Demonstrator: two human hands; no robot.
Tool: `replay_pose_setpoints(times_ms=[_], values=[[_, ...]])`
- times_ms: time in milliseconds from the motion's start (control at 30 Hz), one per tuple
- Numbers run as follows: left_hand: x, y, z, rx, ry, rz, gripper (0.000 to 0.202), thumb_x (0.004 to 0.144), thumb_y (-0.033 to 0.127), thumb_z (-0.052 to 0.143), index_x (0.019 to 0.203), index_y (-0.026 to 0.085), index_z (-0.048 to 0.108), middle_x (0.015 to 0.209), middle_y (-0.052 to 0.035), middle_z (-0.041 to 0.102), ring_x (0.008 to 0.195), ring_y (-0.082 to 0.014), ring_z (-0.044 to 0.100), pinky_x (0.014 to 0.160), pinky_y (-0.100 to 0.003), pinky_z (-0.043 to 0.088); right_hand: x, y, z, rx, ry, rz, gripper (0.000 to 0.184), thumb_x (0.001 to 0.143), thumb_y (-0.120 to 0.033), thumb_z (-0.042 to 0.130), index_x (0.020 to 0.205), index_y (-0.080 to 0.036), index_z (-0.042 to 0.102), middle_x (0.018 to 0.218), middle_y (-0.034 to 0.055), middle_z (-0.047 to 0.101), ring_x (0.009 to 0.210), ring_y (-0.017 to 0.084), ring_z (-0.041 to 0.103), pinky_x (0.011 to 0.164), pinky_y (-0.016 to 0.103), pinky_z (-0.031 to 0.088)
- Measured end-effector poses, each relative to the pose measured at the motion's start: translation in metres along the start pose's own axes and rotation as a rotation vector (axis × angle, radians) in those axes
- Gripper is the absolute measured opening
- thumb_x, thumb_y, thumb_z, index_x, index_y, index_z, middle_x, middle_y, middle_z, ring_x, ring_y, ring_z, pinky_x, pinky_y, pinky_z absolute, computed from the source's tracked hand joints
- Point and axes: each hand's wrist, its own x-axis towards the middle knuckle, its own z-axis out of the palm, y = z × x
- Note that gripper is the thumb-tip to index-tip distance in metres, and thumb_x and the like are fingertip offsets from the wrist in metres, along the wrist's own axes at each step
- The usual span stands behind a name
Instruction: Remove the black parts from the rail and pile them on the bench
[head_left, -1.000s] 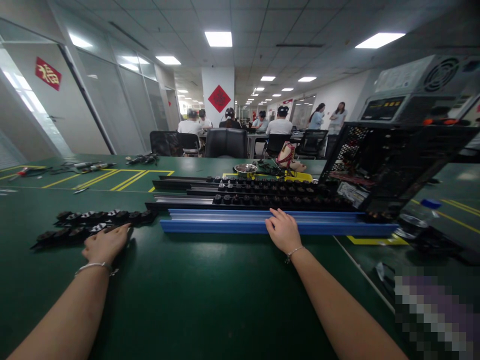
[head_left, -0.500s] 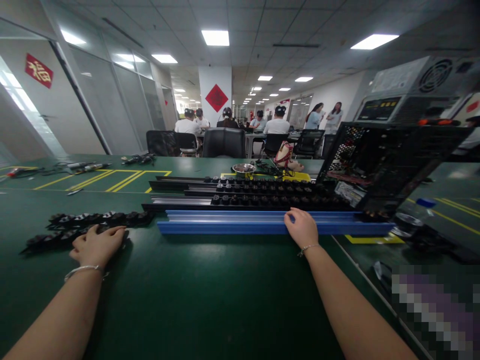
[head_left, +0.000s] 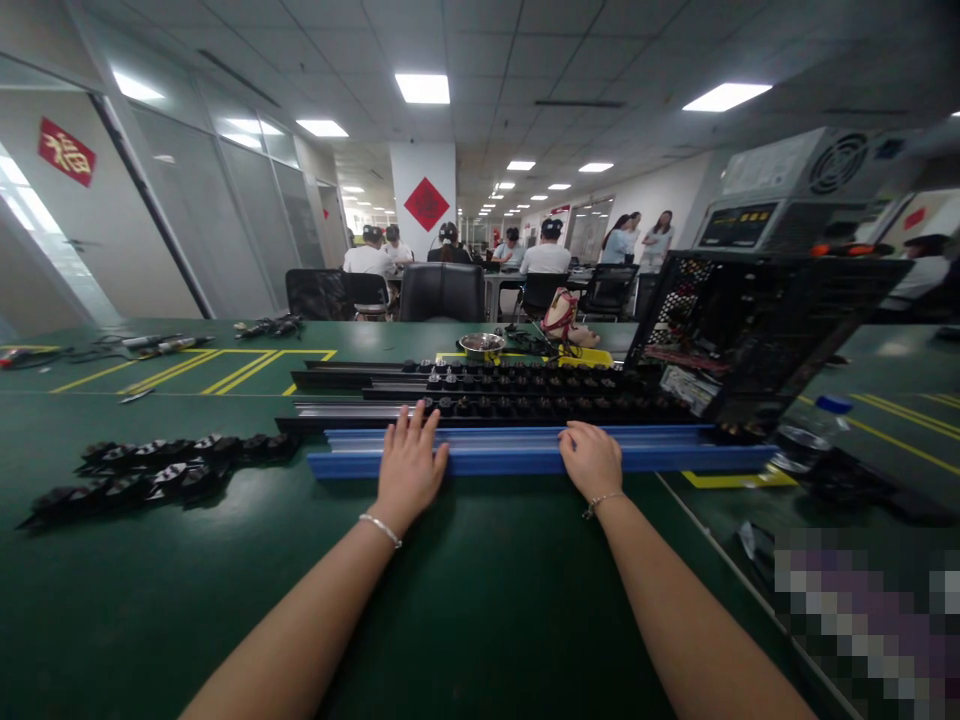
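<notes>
A long blue channel-shaped rail (head_left: 502, 456) lies across the green table in front of me. My left hand (head_left: 409, 462) is over its left part, fingers spread out and reaching past the far edge. Farther right, my right hand (head_left: 592, 458) is closed at the rail, its fingers curled down into the channel; the fingertips are hidden. Just behind lie several black rails (head_left: 330, 412) carrying rows of small black parts (head_left: 525, 405). To the left, two rows of similar black parts (head_left: 142, 485) lie loose on the tabletop.
An open computer case (head_left: 757, 310) stands at the right, with a power supply (head_left: 795, 180) on top. A blue-capped clear container (head_left: 817, 430) is beside it. Behind the rails are a metal bowl (head_left: 481, 344) and a yellow tray (head_left: 585, 358). Tools with cables (head_left: 161, 343) lie far left.
My left hand has moved right, from the loose rows of black parts to the blue rail, and its fingers have spread. My right hand stays at the same part of the rail.
</notes>
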Motion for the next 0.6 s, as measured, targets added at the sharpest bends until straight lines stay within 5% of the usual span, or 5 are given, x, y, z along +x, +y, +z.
replay_pose_setpoints(times_ms=[100, 200, 400, 600], values=[[0.005, 0.041, 0.017, -0.083, -0.051, 0.016, 0.056, 0.088, 0.048, 0.029, 0.138, 0.023, 0.037, 0.146, -0.0077, 0.032, 0.134, -0.029, 0.025, 0.105, -0.046, 0.027, 0.001, 0.0, -0.001, -0.007, -0.011, -0.021, 0.031, 0.084, -0.027, 0.036, 0.085, -0.024, 0.067, 0.111, 0.0034, 0.064, 0.106, 0.021, 0.052, 0.091, 0.038, 0.035], [0.008, 0.058, 0.021, -0.093, -0.095, 0.018, 0.053, 0.088, 0.05, 0.027, 0.131, 0.025, 0.047, 0.139, -0.0078, 0.044, 0.129, -0.03, 0.033, 0.101, -0.048, 0.03, 0.003, 0.005, 0.001, -0.009, 0.037, -0.034, 0.028, 0.081, -0.029, 0.04, 0.087, -0.023, 0.066, 0.111, 0.0043, 0.064, 0.111, 0.022, 0.048, 0.096, 0.04, 0.032], [0.008, 0.055, 0.017, -0.07, -0.082, 0.055, 0.051, 0.089, 0.049, 0.025, 0.13, 0.026, 0.047, 0.136, -0.0045, 0.048, 0.128, -0.0271, 0.035, 0.097, -0.045, 0.035, 0.014, 0.038, 0.003, -0.086, 0.325, 0.243, 0.043, 0.076, -0.034, 0.043, 0.113, -0.015, 0.056, 0.13, 0.0139, 0.048, 0.124, 0.029, 0.033, 0.1, 0.049, 0.028], [0.008, 0.054, 0.02, -0.077, -0.049, 0.064, 0.05, 0.09, 0.048, 0.026, 0.128, 0.026, 0.049, 0.132, -0.0046, 0.052, 0.126, -0.0268, 0.036, 0.096, -0.043, 0.035, 0.027, 0.084, -0.014, -0.193, 0.234, 0.42, 0.061, 0.069, -0.036, 0.052, 0.125, -0.016, 0.044, 0.139, 0.0173, 0.034, 0.128, 0.034, 0.023, 0.098, 0.053, 0.025]])
